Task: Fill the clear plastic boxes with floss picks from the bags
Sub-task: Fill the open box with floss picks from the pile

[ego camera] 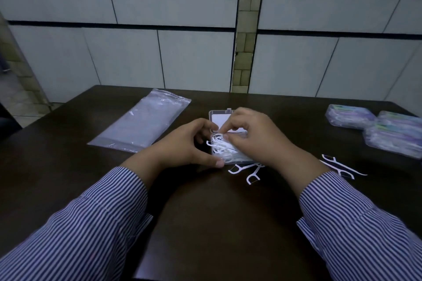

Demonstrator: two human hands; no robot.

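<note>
No text, label or number can be read anywhere.

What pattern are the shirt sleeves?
Narrow dark-blue and white stripes on both sleeves, clearest in the head view.

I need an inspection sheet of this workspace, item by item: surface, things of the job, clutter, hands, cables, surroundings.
Surface: dark wooden table.
Job's things: open clear plastic box holding white floss picks; flat plastic bag on the left; filled boxes on the right.
Clutter: loose floss picks near the box, more further right.
Hands: left hand steadies the box; right hand fingers pinch picks.
Cables: nothing seen.
Surroundings: tiled wall.
</note>
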